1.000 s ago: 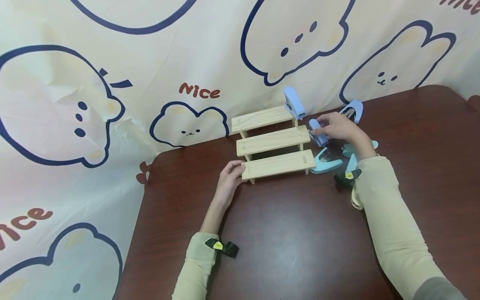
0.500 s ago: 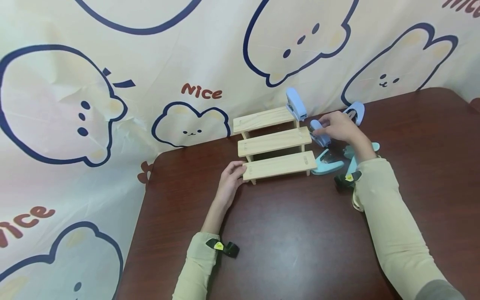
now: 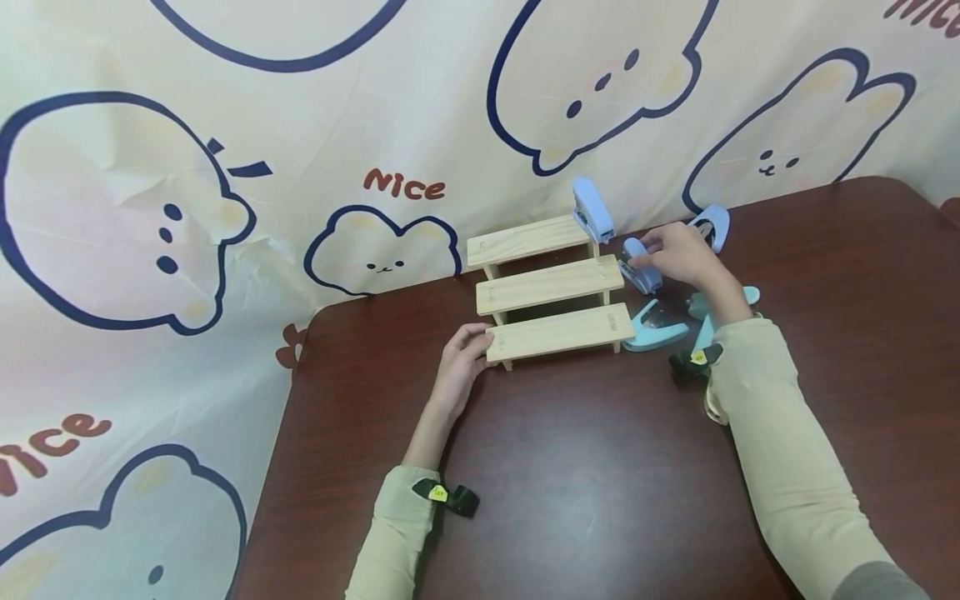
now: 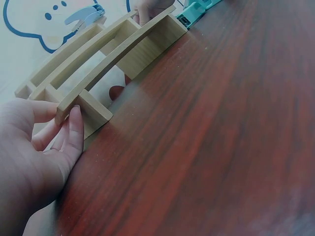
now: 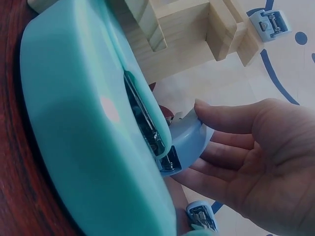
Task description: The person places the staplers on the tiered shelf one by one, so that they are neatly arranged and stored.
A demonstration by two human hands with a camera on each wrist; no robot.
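Observation:
A three-tier wooden step rack (image 3: 551,283) stands at the back of the table. My left hand (image 3: 459,362) pinches the left end of its lowest step, thumb and fingers around the board in the left wrist view. One blue stapler (image 3: 592,210) sits on the right end of the top step. My right hand (image 3: 678,254) grips another blue stapler (image 3: 641,267) just right of the rack; in the right wrist view the thumb is on one side and fingers on the other. A teal stapler (image 5: 83,118) lies in front, spread open beside the lowest step.
Behind the right hand lies a further blue stapler (image 3: 711,227). Another teal stapler (image 3: 705,321) is partly hidden under the right wrist. The dark wood table (image 3: 570,467) meets a patterned cloth (image 3: 375,100) at the back.
Both hands, the rack and the staplers keep almost the same places. The head view has shifted slightly.

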